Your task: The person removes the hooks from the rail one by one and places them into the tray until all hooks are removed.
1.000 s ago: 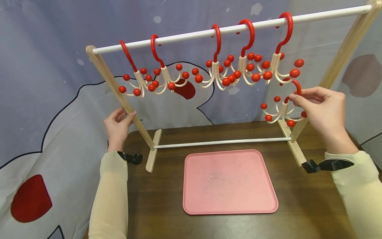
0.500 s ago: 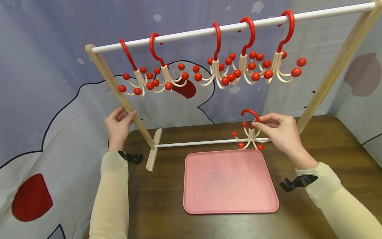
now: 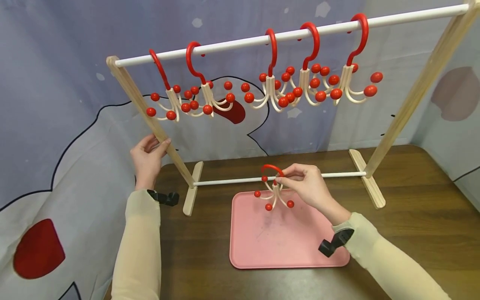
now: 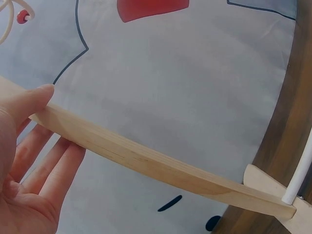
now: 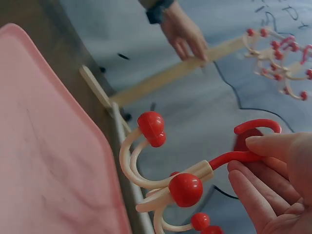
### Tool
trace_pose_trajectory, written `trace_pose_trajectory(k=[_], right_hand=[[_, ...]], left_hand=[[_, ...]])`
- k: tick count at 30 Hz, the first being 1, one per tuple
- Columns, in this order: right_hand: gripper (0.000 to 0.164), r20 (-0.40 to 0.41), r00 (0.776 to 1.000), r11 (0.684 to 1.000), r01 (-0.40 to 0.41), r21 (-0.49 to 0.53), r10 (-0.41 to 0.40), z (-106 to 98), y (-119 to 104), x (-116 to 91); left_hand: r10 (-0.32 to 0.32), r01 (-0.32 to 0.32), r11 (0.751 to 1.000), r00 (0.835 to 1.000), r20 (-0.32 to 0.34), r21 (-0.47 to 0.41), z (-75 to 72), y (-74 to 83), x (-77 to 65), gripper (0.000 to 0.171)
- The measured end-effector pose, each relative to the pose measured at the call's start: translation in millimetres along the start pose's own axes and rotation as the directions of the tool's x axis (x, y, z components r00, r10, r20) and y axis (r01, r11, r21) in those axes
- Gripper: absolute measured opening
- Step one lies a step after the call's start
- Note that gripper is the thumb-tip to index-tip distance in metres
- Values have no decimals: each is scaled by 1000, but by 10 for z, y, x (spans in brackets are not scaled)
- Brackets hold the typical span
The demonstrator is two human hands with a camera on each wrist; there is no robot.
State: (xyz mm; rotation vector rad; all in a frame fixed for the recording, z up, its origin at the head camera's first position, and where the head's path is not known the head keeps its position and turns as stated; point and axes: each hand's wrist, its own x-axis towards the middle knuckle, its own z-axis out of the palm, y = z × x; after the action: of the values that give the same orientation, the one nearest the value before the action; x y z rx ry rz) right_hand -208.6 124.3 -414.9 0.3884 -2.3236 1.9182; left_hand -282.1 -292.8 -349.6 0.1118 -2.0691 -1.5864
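Note:
Between thumb and fingers, my right hand (image 3: 305, 185) pinches the red hook of a cream multi-arm hanger (image 3: 275, 191) with red ball tips. It hangs over the back part of the pink tray (image 3: 288, 246). The right wrist view shows the hanger (image 5: 195, 171) side-on, the thumb and fingers at its red hook. My left hand (image 3: 147, 160) holds the left wooden post (image 3: 138, 100) of a rack. Up close in the left wrist view, its thumb lies along one edge of the post (image 4: 146, 161), with the fingers on the opposite side.
Several similar hangers (image 3: 271, 89) hang from the rack's white top rod (image 3: 232, 45). A lower white rod (image 3: 337, 175) joins the wooden feet behind the tray. The brown table (image 3: 198, 250) lies beneath, and a patterned curtain (image 3: 225, 146) stands behind.
My right hand has carried the hanger from near the right post leftward and down, over the tray. The left hand stays on the post.

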Motion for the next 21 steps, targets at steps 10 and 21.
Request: trace_pose_trajectory(k=[10,21], right_hand=[[17,97,994,995,-64,73,56,487,169,65],[13,115,990,991,-90,100,78,750,284,74]], left_hand=[[18,-18,1000,1000,0,9,-6,-39,23,46],[-14,14,1000,1000,17,-6,-8,-8,16,48]])
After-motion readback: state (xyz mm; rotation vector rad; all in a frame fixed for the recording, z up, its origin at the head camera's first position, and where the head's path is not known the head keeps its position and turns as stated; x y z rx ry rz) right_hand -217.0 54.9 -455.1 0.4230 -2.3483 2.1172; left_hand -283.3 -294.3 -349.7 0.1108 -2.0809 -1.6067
